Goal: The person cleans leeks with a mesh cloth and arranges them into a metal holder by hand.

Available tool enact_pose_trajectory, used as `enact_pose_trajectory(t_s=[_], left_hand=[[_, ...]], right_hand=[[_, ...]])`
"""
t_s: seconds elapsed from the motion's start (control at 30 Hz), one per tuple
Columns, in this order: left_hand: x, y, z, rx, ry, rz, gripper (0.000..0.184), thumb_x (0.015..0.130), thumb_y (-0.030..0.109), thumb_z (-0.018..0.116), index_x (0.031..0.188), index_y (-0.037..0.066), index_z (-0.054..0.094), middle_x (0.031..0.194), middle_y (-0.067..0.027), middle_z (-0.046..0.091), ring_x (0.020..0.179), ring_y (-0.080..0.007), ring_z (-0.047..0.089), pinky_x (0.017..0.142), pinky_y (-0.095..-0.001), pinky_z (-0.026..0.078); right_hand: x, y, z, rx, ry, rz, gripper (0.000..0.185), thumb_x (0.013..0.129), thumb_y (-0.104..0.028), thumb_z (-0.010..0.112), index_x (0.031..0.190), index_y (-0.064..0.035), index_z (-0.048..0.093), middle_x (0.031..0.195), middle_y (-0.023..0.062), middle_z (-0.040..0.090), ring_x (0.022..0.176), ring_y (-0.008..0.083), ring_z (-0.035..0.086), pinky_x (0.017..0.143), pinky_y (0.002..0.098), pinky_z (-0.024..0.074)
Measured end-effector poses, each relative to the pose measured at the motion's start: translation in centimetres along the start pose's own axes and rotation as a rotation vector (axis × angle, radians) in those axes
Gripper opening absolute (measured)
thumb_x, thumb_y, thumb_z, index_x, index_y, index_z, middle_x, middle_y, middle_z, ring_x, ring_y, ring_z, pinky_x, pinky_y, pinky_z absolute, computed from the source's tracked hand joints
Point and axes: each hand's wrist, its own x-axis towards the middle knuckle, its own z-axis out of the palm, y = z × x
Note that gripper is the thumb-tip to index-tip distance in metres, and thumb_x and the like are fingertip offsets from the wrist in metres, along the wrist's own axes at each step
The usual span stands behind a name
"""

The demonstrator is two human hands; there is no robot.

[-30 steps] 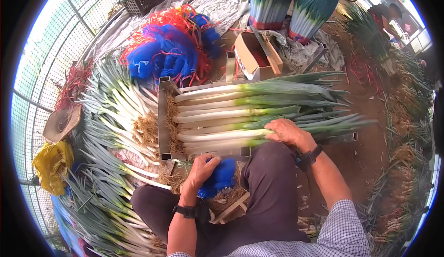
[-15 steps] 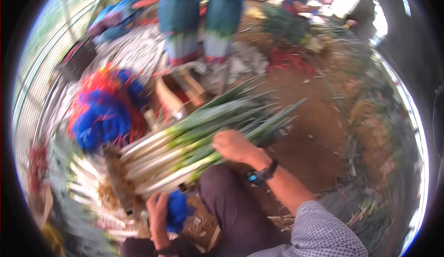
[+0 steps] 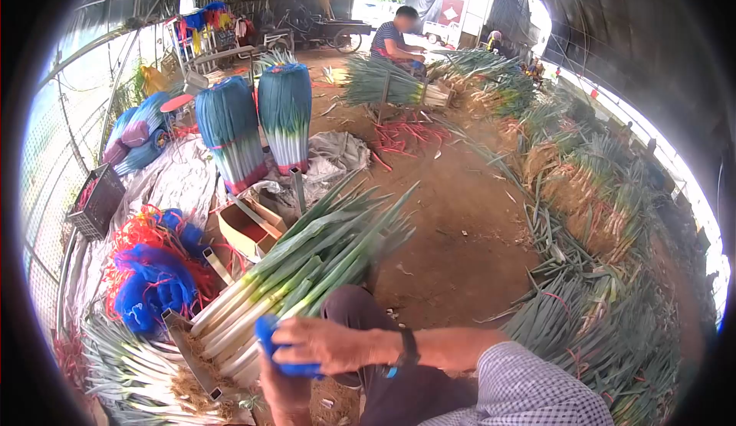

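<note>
A row of leeks (image 3: 284, 276) lies slanted in a metal frame (image 3: 190, 355), white roots at the lower left and green leaves toward the upper right. Over the white stalks, my right hand (image 3: 322, 344) has its fingers wrapped round blue netting (image 3: 266, 332). Just below it is my left hand (image 3: 285, 389), close against the same netting; its fingers are mostly hidden behind the netting and my right hand. Loose leeks (image 3: 126, 365) with brown roots lie left of the frame.
Blue and red netting (image 3: 153, 288), a cardboard box (image 3: 244, 230) and two upright wrapped leek bundles (image 3: 230, 131) stand beyond the frame. A black crate (image 3: 96, 202) is at left. Leek heaps (image 3: 598, 319) line the right side. Another person (image 3: 392, 39) sits farther back.
The view has swung right and up. My right hand has left the leeks and come to my left hand, with blue netting now in its fingers, raised from beside the frame.
</note>
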Motion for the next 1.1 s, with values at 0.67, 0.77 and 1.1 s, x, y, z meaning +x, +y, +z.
enact_pose_trajectory(t_s=[0.67,0.77,1.1], left_hand=[[-2.8,1.9,-3.5,0.344,0.213,0.134,0.031,0.106,0.023,0.059,0.122,-0.003,0.064,0.092,-0.0064,0.069,0.078,-0.0154,0.065,0.071,-0.0308,0.055],[-2.8,2.5,-3.0,0.394,0.310,0.124,0.028,0.103,0.022,0.063,0.118,-0.002,0.067,0.090,-0.0055,0.069,0.078,-0.0149,0.065,0.069,-0.0307,0.053],[-0.8,0.6,-1.3,0.465,0.124,0.119,0.021,0.104,0.024,0.061,0.106,0.005,0.067,0.082,-0.0030,0.065,0.065,-0.0120,0.061,0.058,-0.0290,0.050]], right_hand=[[-10.2,-0.8,-9.6,0.324,-0.847,0.433,0.031,0.078,-0.015,0.076,0.106,-0.0042,0.073,0.098,0.0132,0.073,0.092,0.0296,0.070,0.082,0.0439,0.0547],[-15.3,-3.8,-14.1,-0.059,-1.410,0.921,0.022,0.070,-0.010,0.074,0.091,-0.0069,0.074,0.084,0.0125,0.072,0.083,0.0315,0.070,0.074,0.0449,0.0543],[-12.9,-6.8,-7.3,0.328,-0.774,0.408,0.017,0.071,-0.019,0.068,0.082,-0.0061,0.069,0.076,0.0139,0.069,0.072,0.0308,0.067,0.068,0.0440,0.0526]])
